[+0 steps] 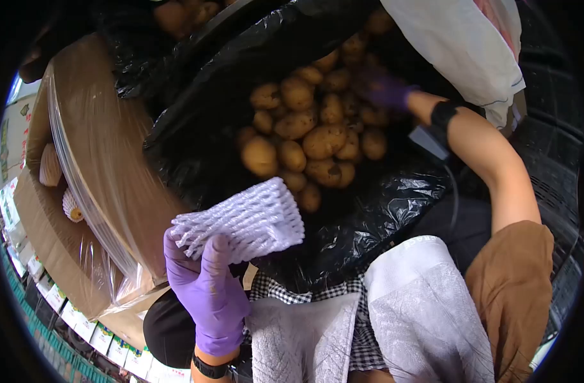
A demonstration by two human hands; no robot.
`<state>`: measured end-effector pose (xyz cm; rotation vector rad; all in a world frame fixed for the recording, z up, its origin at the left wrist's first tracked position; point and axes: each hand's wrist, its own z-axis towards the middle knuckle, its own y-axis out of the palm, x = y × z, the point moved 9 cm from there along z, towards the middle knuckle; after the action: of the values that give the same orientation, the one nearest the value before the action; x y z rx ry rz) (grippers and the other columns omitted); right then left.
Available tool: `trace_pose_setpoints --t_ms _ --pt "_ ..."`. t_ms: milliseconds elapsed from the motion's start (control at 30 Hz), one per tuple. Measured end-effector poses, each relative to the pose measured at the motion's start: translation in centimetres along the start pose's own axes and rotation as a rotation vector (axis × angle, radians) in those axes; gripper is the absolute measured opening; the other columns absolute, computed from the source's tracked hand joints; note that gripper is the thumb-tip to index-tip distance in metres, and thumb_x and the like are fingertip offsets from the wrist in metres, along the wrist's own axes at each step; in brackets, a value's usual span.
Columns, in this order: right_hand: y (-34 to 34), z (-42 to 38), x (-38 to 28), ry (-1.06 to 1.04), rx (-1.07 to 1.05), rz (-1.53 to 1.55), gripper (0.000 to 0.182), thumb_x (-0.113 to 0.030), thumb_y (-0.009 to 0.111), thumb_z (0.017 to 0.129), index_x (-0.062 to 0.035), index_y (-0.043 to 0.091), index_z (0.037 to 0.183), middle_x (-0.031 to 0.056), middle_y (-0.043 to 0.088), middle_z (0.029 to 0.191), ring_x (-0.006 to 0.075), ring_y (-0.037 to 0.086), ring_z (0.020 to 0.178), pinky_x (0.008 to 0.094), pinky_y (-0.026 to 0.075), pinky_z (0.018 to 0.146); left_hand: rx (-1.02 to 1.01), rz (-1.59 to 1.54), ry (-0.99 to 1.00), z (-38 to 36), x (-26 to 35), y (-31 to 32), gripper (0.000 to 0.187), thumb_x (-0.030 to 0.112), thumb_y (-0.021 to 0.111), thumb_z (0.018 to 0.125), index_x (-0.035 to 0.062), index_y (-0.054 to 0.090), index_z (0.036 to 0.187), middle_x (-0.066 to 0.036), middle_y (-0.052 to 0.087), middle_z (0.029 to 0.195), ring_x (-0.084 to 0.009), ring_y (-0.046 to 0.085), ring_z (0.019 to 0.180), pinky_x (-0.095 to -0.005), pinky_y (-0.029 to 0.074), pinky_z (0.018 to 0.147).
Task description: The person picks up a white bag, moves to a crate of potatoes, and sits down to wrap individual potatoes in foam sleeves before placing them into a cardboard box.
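My left hand (209,290), in a purple glove, grips a white foam net sleeve (250,220) low in the middle of the view. My right hand (386,89), also gloved in purple, reaches into a black plastic bag (368,210) and rests among a pile of tan potatoes (308,137); its fingers are dark and blurred, so whether they hold a potato is unclear. A black band sits on the right wrist (442,118).
A cardboard box (81,191) lined with clear film stands at left, with two foam-wrapped items (55,182) inside. White cloth (407,306) covers my lap. Another white garment (470,45) hangs at top right. Printed cartons (81,319) lie along the lower left.
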<state>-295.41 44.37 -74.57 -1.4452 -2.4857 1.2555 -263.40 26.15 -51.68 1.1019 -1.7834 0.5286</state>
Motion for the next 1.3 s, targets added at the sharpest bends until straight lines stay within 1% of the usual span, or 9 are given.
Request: trace_pose_setpoints --t_ms 533,600,800,900,967,1033,1100,1167,1300 --pt "-2.6 -2.3 -2.4 -0.463 0.37 -0.474 0.064 -0.031 0.071 0.071 -0.0025 0.047 0.122 0.0183 0.06 0.11 0.0332 0.057 0.103 0.0397 0.047 0.087 0.07 -0.021 -0.002 0.6 0.2 -2.2 0.03 0.016 0.057 0.09 0.0007 0.055 0.115 -0.009 0.059 0.115 -0.0176 0.057 0.105 -0.03 0.043 0.092" --pt "-5.6 -5.9 -4.9 0.027 0.066 -0.055 0.069 -0.026 0.077 0.068 -0.0064 0.045 0.126 0.016 0.057 0.114 0.0274 0.055 0.107 0.0364 0.045 0.09 0.047 0.003 0.028 0.4 0.0 -2.2 0.032 0.014 0.058 0.088 0.0012 0.054 0.117 -0.009 0.058 0.117 -0.0183 0.058 0.104 -0.028 0.043 0.091" --pt "-5.5 -13.1 -19.5 -0.261 -0.319 1.116 0.052 -0.033 0.061 0.086 -0.0055 0.046 0.128 0.0115 0.057 0.117 0.0181 0.057 0.104 0.0313 0.044 0.091 -0.47 -0.231 0.055 -0.2 -0.1 4.3 0.079 0.016 0.071 0.076 0.0169 0.027 0.141 -0.008 0.03 0.144 -0.0254 0.038 0.129 -0.0461 0.043 0.098" --pt "-1.5 -9.5 -23.8 -0.424 -0.375 1.519 0.043 -0.043 0.055 0.089 -0.0018 0.062 0.1 0.0092 0.065 0.096 0.0197 0.062 0.093 0.0339 0.049 0.087 -0.545 -0.262 -0.07 -1.1 1.4 4.4 0.089 0.023 0.075 0.064 0.0153 0.029 0.14 -0.013 0.041 0.133 -0.0264 0.052 0.114 -0.0298 0.058 0.058" --pt "-0.3 -15.4 -29.5 -0.655 -0.966 1.827 0.043 -0.03 0.047 0.095 -0.0048 0.044 0.13 0.0085 0.048 0.133 0.0193 0.048 0.12 0.0341 0.035 0.105 -0.545 -0.295 -0.108 -1.5 1.1 4.2 0.093 0.028 0.074 0.059 0.0127 0.029 0.139 -0.016 0.045 0.129 -0.0259 0.056 0.107 -0.0256 0.055 0.048" --pt "-4.3 -19.0 -30.7 -1.299 0.108 0.562 0.043 -0.018 0.06 0.087 -0.0074 0.048 0.128 0.0071 0.052 0.13 0.0218 0.051 0.118 0.0356 0.038 0.103 -0.608 -0.308 -0.005 -1.8 2.0 4.9 0.098 0.029 0.074 0.056 0.0065 0.026 0.139 -0.017 0.046 0.127 -0.0277 0.062 0.096 -0.0256 0.054 0.047" --pt "-8.1 -20.4 -29.8 -1.454 0.357 0.578 0.033 -0.017 0.062 0.086 -0.0048 0.055 0.117 0.0081 0.06 0.114 0.0194 0.059 0.103 0.0315 0.046 0.093 -0.585 -0.44 -0.085 -2.4 1.2 4.4 0.089 0.018 0.074 0.059 0.0122 0.031 0.135 -0.016 0.047 0.126 -0.024 0.062 0.089 -0.0224 0.053 0.046" --pt "-6.5 -13.3 -28.1 -0.613 -0.084 1.318 0.024 -0.017 0.062 0.087 -0.0021 0.057 0.105 0.0076 0.063 0.097 0.0149 0.061 0.09 0.0275 0.049 0.081 -0.537 -0.421 -0.117 -2.3 0.9 3.5 0.083 0.014 0.074 0.06 0.0151 0.033 0.133 -0.015 0.048 0.123 -0.02 0.062 0.077 -0.0193 0.05 0.044" --pt "-11.7 -24.9 -30.8 -1.174 0.64 0.468 0.019 -0.019 0.064 0.086 -0.0032 0.059 0.094 0.0109 0.063 0.081 0.0241 0.063 0.074 0.032 0.049 0.066 -0.203 -0.183 -0.089 -0.3 0.2 1.4 0.07 0.004 0.067 0.068 0.0167 0.036 0.129 -0.011 0.053 0.111 -0.014 0.055 0.061 -0.0163 0.043 0.042"
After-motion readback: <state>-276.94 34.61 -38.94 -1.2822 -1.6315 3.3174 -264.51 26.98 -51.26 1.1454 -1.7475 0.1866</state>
